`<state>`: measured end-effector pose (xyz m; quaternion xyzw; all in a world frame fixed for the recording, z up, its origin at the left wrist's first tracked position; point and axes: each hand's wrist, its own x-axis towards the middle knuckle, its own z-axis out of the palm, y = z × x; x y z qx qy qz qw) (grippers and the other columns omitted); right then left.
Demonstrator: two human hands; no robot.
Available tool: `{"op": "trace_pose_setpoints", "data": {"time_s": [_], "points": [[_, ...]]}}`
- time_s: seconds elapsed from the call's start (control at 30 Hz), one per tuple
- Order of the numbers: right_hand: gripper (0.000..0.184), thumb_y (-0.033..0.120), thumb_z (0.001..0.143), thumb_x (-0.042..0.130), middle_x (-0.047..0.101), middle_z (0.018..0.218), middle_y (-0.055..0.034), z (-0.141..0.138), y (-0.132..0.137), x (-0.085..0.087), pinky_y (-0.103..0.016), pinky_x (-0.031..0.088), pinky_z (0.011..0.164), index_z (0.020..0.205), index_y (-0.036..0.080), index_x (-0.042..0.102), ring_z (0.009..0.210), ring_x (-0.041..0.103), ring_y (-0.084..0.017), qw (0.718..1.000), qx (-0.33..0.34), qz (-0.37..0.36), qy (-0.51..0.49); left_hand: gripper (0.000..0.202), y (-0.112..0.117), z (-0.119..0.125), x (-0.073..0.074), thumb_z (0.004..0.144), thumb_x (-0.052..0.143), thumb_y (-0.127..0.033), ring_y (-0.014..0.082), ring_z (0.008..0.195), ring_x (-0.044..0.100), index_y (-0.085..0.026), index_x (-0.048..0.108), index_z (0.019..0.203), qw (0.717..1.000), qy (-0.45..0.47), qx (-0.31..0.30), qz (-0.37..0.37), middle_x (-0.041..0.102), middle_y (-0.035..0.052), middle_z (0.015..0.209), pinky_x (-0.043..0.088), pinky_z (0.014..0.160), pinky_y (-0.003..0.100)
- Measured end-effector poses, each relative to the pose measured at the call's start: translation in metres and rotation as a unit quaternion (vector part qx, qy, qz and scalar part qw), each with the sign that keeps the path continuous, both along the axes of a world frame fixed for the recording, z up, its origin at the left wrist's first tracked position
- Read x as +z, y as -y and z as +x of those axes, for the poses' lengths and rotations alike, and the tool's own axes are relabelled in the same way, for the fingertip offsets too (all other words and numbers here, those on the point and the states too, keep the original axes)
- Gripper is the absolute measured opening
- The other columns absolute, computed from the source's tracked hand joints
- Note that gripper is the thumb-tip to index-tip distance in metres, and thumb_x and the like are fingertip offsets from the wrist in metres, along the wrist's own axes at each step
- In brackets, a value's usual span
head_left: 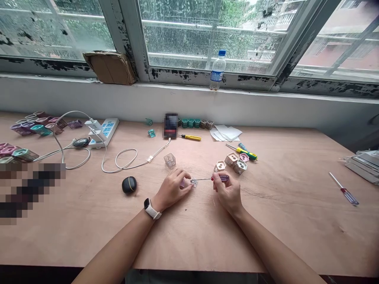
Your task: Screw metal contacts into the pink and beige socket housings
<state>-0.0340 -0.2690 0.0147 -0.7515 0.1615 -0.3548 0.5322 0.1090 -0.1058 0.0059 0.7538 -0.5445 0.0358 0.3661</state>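
Note:
My right hand (228, 193) grips a screwdriver (222, 178) by its dark red, see-through handle. The thin shaft points left, and its tip meets a small see-through plastic piece (194, 183). My left hand (174, 185), with a watch on the wrist, is closed around a small pinkish plastic part (182, 183) low over the table; the fingers hide much of it. Just beyond that hand stands a see-through plastic case (169, 160). Several beige and pink hexagonal pieces (232, 158) sit beyond my right hand.
A black rounded case (129, 185) lies left of my left hand. White cables (127, 167) run from a power strip (108, 132) to a phone (171, 125). Other screwdrivers (345, 191) lie around, with white papers (226, 133) at the back and coloured pieces (41, 128) far left.

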Motion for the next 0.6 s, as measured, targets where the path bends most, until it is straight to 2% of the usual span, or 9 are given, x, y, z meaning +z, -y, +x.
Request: {"op": "trace_pose_setpoints", "data": {"time_s": [0.13,0.33,0.6], "points": [[0.025,0.037,0.094,0.06,0.055,0.059,0.0017,-0.0003,-0.0014,-0.0002,-0.025,0.043,0.052,0.078,0.017,0.062,0.054,0.053,-0.012,1.0,0.005,0.001,0.003,0.014,0.0008,-0.0017,-0.0015,0.086,0.069,-0.028,0.0204,0.089,0.057,-0.02,0.059,0.091,1.0,0.004,0.015,-0.006,0.062,0.0035,0.092,0.047,0.08,0.034],[0.025,0.036,0.094,0.06,0.054,0.059,0.0021,-0.0005,-0.0019,0.0019,-0.025,0.043,0.052,0.077,0.017,0.062,0.053,0.053,-0.011,1.0,-0.006,-0.001,0.006,0.006,0.0012,-0.0028,-0.0009,0.089,0.065,-0.022,0.0194,0.085,0.057,-0.021,0.059,0.089,1.0,0.003,0.023,-0.002,0.061,0.0024,0.087,0.047,0.079,0.033],[0.029,0.038,0.093,0.06,0.055,0.059,0.0013,-0.0009,0.001,0.0046,-0.025,0.042,0.052,0.074,0.017,0.061,0.051,0.051,-0.011,0.999,-0.037,-0.032,-0.006,0.004,0.0008,-0.0019,-0.0013,0.089,0.063,-0.018,0.0186,0.085,0.058,-0.021,0.061,0.091,1.0,-0.003,0.014,-0.007,0.061,0.0023,0.088,0.049,0.078,0.033]]}}
